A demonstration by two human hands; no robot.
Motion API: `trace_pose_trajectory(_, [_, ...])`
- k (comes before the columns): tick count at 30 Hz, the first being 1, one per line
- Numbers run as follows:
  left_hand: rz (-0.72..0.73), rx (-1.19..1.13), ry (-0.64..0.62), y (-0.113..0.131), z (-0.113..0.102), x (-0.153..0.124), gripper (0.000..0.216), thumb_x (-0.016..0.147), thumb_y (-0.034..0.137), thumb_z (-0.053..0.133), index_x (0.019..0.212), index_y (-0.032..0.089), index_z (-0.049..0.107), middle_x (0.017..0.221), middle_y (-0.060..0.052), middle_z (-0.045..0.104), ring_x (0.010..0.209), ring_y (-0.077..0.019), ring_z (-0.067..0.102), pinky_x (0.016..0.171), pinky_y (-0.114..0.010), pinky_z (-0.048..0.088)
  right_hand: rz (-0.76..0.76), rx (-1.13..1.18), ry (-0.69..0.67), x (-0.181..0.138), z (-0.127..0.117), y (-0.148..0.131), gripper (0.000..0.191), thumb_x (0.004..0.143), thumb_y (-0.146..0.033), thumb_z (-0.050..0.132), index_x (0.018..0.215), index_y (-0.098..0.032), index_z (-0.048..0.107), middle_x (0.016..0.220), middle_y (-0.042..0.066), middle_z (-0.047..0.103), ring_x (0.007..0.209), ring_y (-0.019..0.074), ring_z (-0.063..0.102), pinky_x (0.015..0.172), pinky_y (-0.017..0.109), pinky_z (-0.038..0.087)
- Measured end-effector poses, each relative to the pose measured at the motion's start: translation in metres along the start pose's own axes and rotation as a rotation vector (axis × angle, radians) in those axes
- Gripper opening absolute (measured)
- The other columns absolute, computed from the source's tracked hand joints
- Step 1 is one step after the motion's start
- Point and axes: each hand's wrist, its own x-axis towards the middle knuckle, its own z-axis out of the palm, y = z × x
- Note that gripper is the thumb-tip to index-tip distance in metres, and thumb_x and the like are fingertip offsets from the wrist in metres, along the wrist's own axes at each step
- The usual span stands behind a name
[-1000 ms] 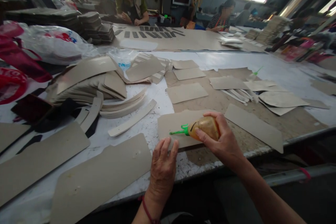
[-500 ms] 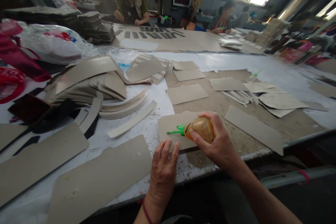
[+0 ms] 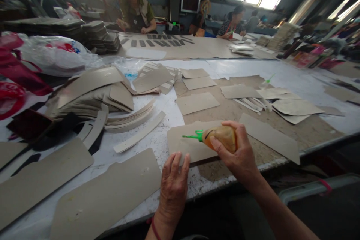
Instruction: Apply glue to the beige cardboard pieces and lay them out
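My right hand (image 3: 243, 159) is wrapped round a squeeze glue bottle (image 3: 222, 137) with amber contents and a green nozzle. The bottle lies nearly level, its thin tip pointing left over a grey-beige cardboard panel (image 3: 174, 140). Whether the tip touches the panel I cannot tell. Resting on the panel's near edge are the fingertips of my left hand (image 3: 173, 183), fingers stretched and slightly apart, with nothing gripped. To the left lies a larger cardboard panel (image 3: 109, 191), and a narrow curved strip (image 3: 140, 133) is beyond it.
A fanned stack of panels (image 3: 92, 95) and curved strips (image 3: 132, 118) occupy the left. More panels (image 3: 271, 137) lie to the right. Farther back is a second green-tipped bottle (image 3: 266, 82). Two people (image 3: 137, 13) work across the table; its front edge (image 3: 267, 167) runs close to me.
The glue bottle and my right hand have shifted slightly right, drawing the nozzle tip away from the panel's left end. My left hand stays at the near edge. The whole view has shifted a little.
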Motion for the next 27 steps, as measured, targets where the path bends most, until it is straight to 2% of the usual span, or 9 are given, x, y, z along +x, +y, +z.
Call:
trace_pose_trajectory(3, [-0.001, -0.028, 0.007, 0.0, 0.002, -0.004, 0.049, 0.084, -0.006, 0.052, 0.128, 0.016, 0.057, 0.123, -0.013, 0.059, 0.119, -0.0283, 0.052, 0.098, -0.043, 0.051, 0.227, 0.136, 0.124, -0.001, -0.019, 0.012, 0.047, 0.079, -0.048, 0.071, 0.114, -0.024, 0.051, 0.092, 0.002, 0.059, 0.073, 0.0173, 0.058, 0.064, 0.029, 0.052])
trace_pose_trajectory(5, [-0.01, -0.055, 0.025, -0.002, 0.003, -0.007, 0.056, 0.083, -0.007, 0.053, 0.133, 0.019, 0.054, 0.124, -0.012, 0.059, 0.12, -0.0274, 0.05, 0.102, -0.043, 0.047, 0.307, 0.201, 0.178, -0.002, -0.037, 0.025, 0.049, 0.076, -0.051, 0.073, 0.112, -0.024, 0.052, 0.09, 0.002, 0.059, 0.072, 0.0168, 0.058, 0.06, 0.027, 0.053])
trace_pose_trajectory(8, [-0.003, -0.106, 0.019, -0.006, 0.002, -0.01, 0.067, 0.084, -0.007, 0.051, 0.144, 0.024, 0.044, 0.126, -0.011, 0.058, 0.123, -0.0262, 0.049, 0.106, -0.041, 0.042, 0.351, 0.187, 0.246, -0.006, -0.064, 0.047, 0.053, 0.073, -0.054, 0.074, 0.111, -0.024, 0.051, 0.094, 0.002, 0.059, 0.075, 0.0178, 0.059, 0.06, 0.028, 0.054])
trace_pose_trajectory(12, [0.063, -0.109, -0.02, -0.014, -0.001, -0.01, 0.072, 0.085, -0.003, 0.053, 0.149, 0.027, 0.036, 0.124, -0.01, 0.059, 0.121, -0.0247, 0.05, 0.106, -0.038, 0.04, 0.328, 0.007, 0.3, -0.012, -0.088, 0.066, 0.052, 0.072, -0.054, 0.073, 0.109, -0.022, 0.053, 0.091, 0.002, 0.058, 0.074, 0.0173, 0.057, 0.064, 0.03, 0.052])
trace_pose_trajectory(15, [0.092, -0.085, -0.029, -0.017, -0.003, -0.009, 0.074, 0.085, -0.002, 0.055, 0.15, 0.027, 0.034, 0.124, -0.01, 0.059, 0.12, -0.0251, 0.05, 0.104, -0.038, 0.041, 0.3, -0.046, 0.274, -0.013, -0.091, 0.069, 0.05, 0.073, -0.054, 0.071, 0.108, -0.021, 0.054, 0.091, 0.002, 0.057, 0.074, 0.0176, 0.056, 0.066, 0.031, 0.051])
trace_pose_trajectory(23, [0.116, -0.057, -0.034, -0.02, 0.0, -0.011, 0.077, 0.083, -0.003, 0.058, 0.149, 0.028, 0.035, 0.124, -0.012, 0.06, 0.121, -0.0275, 0.05, 0.103, -0.04, 0.04, 0.261, -0.04, 0.16, -0.01, -0.079, 0.069, 0.044, 0.078, -0.047, 0.066, 0.111, -0.022, 0.052, 0.099, 0.005, 0.056, 0.083, 0.0213, 0.057, 0.074, 0.035, 0.049])
trace_pose_trajectory(27, [0.119, -0.062, -0.017, -0.022, 0.002, -0.011, 0.078, 0.081, -0.005, 0.059, 0.148, 0.028, 0.037, 0.124, -0.012, 0.06, 0.122, -0.0276, 0.05, 0.103, -0.04, 0.039, 0.182, -0.139, 0.177, -0.008, -0.081, 0.073, 0.042, 0.08, -0.044, 0.066, 0.112, -0.022, 0.052, 0.101, 0.006, 0.056, 0.088, 0.0223, 0.057, 0.081, 0.037, 0.049])
